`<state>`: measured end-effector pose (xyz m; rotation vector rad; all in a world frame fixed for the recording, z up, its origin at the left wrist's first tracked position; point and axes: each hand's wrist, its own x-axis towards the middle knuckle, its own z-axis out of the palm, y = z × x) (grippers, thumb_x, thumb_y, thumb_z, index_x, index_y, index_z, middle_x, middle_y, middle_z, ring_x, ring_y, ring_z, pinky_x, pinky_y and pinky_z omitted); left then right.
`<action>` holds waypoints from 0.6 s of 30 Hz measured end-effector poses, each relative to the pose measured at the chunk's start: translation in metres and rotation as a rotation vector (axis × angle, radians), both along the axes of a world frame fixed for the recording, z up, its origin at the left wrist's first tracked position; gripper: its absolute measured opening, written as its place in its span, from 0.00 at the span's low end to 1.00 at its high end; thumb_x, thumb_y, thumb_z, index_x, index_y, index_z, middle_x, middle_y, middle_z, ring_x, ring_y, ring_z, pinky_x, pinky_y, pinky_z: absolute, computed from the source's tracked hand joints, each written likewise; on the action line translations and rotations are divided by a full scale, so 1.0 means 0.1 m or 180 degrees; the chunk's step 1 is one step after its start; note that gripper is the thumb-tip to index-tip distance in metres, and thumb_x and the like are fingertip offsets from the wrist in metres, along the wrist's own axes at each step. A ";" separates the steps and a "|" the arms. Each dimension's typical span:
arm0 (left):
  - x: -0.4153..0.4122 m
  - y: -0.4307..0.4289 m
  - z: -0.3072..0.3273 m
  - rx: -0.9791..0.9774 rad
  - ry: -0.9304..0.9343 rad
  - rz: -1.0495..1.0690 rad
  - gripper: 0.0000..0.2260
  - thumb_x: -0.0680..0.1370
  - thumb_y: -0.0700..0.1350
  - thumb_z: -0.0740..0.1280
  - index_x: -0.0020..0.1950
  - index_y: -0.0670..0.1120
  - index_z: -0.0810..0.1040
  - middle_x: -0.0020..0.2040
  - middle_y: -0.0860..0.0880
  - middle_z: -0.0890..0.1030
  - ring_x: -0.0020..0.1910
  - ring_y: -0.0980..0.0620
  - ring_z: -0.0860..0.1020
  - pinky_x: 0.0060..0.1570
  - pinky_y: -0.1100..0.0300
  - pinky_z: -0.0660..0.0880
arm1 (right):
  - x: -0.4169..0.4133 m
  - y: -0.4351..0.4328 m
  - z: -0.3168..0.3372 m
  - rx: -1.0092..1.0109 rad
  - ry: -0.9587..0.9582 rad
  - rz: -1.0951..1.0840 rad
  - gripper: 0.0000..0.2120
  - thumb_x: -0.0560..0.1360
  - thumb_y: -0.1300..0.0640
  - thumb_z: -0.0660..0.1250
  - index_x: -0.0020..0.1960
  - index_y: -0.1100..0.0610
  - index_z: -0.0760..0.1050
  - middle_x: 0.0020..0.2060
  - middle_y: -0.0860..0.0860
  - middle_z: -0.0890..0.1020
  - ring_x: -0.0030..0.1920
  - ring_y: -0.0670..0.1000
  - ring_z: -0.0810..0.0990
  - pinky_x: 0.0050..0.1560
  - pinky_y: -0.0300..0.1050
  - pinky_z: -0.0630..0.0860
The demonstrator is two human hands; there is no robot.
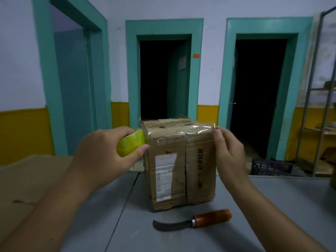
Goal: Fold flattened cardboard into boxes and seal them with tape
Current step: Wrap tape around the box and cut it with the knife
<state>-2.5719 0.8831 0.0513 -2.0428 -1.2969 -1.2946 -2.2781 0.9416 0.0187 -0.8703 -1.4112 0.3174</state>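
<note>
Box [181,160], tape roll [129,144] in left hand [101,153], tape end [213,127] in right hand [231,151]

Left hand [101,151] grips the tape roll [130,143]; right hand [229,153] pinches the tape end [213,127].

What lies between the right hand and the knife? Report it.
Nothing visible. The knife lies on the table in front of the box, while the right hand pinches the tape end at the box's upper right edge. Open space separates them. The left hand grips the tape roll.
</note>
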 end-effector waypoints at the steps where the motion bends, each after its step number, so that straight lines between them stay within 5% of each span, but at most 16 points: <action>1: 0.01 0.00 -0.01 -0.0018 -0.0008 -0.0031 0.18 0.74 0.69 0.68 0.52 0.57 0.82 0.38 0.60 0.81 0.34 0.58 0.78 0.33 0.58 0.75 | 0.00 -0.01 0.02 -0.0129 -0.0141 -0.0022 0.28 0.81 0.38 0.62 0.75 0.53 0.71 0.66 0.49 0.78 0.66 0.48 0.78 0.63 0.52 0.80; 4: 0.04 -0.01 -0.02 0.0001 0.0029 -0.0023 0.18 0.75 0.69 0.67 0.54 0.58 0.83 0.39 0.60 0.81 0.34 0.57 0.78 0.33 0.59 0.74 | -0.01 -0.13 0.15 -0.0134 -0.0880 -0.0369 0.52 0.69 0.24 0.66 0.83 0.48 0.52 0.80 0.46 0.59 0.79 0.50 0.60 0.76 0.57 0.66; 8: 0.04 -0.01 -0.01 0.0036 0.0107 -0.0021 0.19 0.76 0.69 0.67 0.56 0.58 0.83 0.40 0.61 0.81 0.34 0.60 0.77 0.33 0.62 0.70 | -0.22 -0.32 0.50 0.0730 -0.2792 -0.1406 0.53 0.64 0.17 0.60 0.82 0.42 0.56 0.83 0.47 0.54 0.84 0.51 0.45 0.81 0.65 0.46; 11: 0.05 -0.01 0.00 0.0129 0.0121 0.0021 0.19 0.76 0.69 0.67 0.56 0.56 0.83 0.40 0.59 0.82 0.35 0.56 0.78 0.33 0.60 0.71 | -0.57 -0.31 0.66 0.0433 -0.3746 -0.1163 0.59 0.61 0.15 0.60 0.83 0.42 0.50 0.84 0.45 0.53 0.84 0.51 0.44 0.81 0.66 0.43; 14: 0.05 -0.01 -0.01 0.0156 0.0124 0.0030 0.20 0.76 0.69 0.67 0.56 0.56 0.83 0.41 0.58 0.83 0.35 0.56 0.77 0.33 0.60 0.72 | -0.80 -0.24 0.54 0.0426 -0.3790 -0.1043 0.55 0.62 0.15 0.59 0.81 0.42 0.56 0.81 0.45 0.62 0.83 0.51 0.54 0.81 0.66 0.46; 18: 0.10 -0.02 -0.01 0.0265 0.0202 0.0108 0.20 0.75 0.68 0.68 0.57 0.55 0.84 0.41 0.58 0.84 0.34 0.58 0.71 0.34 0.68 0.63 | -0.88 -0.15 0.39 0.0740 -0.3279 -0.1388 0.41 0.67 0.20 0.55 0.69 0.45 0.74 0.65 0.44 0.81 0.68 0.51 0.75 0.77 0.65 0.59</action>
